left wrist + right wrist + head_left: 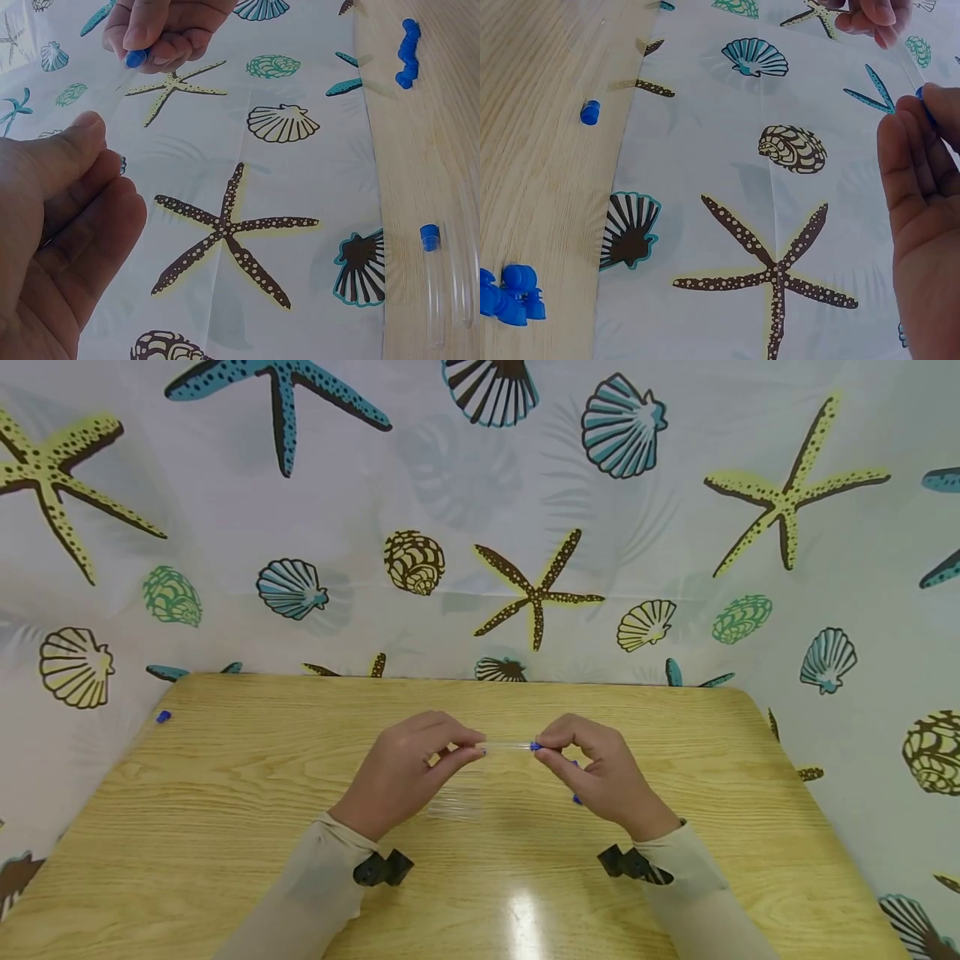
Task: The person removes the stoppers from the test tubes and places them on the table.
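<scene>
Level above the table, a clear test tube [508, 746] spans the space between both hands. The left hand [405, 768] pinches one end between thumb and fingers. At the other end is a blue cap [535, 746], pinched by the right hand [602, 768]; the left wrist view also shows this cap [136, 58] under the thumb. Whether it is fully seated cannot be told. Below the left hand, several clear tubes [455, 803] lie side by side, one with a blue cap [430, 237]. Several loose blue caps [514, 294] lie partly hidden beneath the right hand.
A single blue cap [163, 717] lies near the far left corner of the wooden table [247, 760]. Behind the table's far edge hangs a white cloth [352, 510] printed with shells and starfish. Both wrists wear dark camera mounts [382, 867].
</scene>
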The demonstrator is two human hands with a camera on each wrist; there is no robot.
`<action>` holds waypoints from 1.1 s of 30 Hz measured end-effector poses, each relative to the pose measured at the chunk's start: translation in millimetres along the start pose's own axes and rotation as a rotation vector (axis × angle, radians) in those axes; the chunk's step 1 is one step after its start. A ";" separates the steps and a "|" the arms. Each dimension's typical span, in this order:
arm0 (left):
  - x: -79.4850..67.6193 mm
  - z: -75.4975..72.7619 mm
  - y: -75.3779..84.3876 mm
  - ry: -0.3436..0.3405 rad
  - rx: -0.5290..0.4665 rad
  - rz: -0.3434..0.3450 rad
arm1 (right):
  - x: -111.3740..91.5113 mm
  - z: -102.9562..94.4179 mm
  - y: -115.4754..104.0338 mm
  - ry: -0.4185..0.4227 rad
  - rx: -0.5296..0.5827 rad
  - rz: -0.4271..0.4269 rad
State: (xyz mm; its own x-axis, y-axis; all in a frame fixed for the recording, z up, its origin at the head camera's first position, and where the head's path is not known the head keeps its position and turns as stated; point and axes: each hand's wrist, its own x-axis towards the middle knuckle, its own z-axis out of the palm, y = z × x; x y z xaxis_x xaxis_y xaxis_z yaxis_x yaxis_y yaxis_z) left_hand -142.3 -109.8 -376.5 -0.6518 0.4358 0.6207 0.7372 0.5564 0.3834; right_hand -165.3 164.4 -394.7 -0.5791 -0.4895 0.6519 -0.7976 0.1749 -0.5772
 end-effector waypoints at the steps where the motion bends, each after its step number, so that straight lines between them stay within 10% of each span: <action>1: -0.1 0.1 -0.1 -0.001 -0.003 0.000 | 0.3 0.1 -0.3 -0.004 -0.008 -0.015; 11: 0.1 0.7 -1.1 0.009 -0.002 0.011 | -1.9 -2.8 2.5 -0.095 0.094 -0.018; 33: 0.6 1.4 0.4 0.016 -0.020 0.024 | 1.3 1.0 -5.9 -0.013 0.061 -0.036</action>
State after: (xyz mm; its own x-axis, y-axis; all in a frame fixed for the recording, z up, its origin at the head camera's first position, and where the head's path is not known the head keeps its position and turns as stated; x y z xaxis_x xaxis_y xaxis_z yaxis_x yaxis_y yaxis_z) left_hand -142.7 -108.3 -376.9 -0.6308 0.4375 0.6409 0.7563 0.5312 0.3818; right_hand -161.2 161.8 -390.9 -0.5475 -0.5055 0.6668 -0.8061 0.1047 -0.5825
